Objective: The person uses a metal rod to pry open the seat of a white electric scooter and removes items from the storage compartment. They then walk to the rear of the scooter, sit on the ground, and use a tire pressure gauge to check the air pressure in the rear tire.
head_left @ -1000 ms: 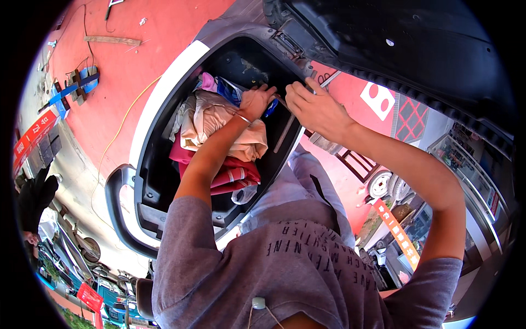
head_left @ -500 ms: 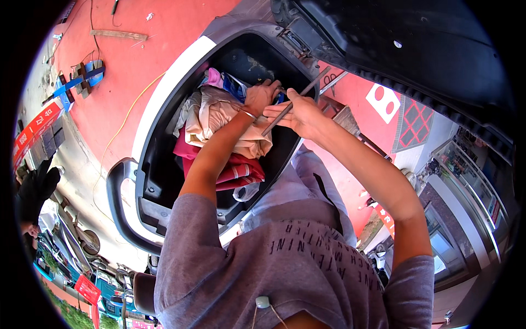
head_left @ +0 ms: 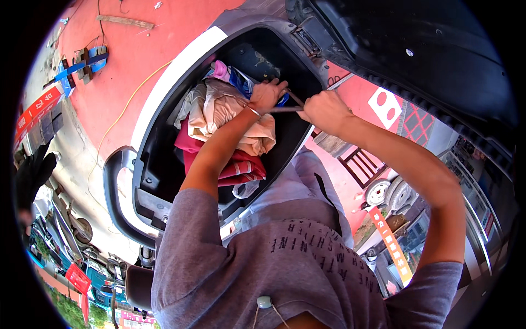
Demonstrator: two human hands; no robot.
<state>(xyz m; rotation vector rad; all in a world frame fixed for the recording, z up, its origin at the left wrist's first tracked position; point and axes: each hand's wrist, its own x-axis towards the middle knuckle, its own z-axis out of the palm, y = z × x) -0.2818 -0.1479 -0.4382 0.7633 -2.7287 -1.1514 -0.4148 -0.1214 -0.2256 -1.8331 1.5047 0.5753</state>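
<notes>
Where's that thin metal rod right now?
In the head view the thin metal rod sits upper centre, held between the left hand and right hand, above the beige cloth in the open storage compartment.

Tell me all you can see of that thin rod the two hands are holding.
The thin rod is slim, straight and pale grey, metal by its look. It lies nearly level above the open scooter storage compartment, bridging both hands: the left hand pinches one end, the right hand grips the other. A second thin piece angles off near the right hand; its ends are hidden.
</notes>
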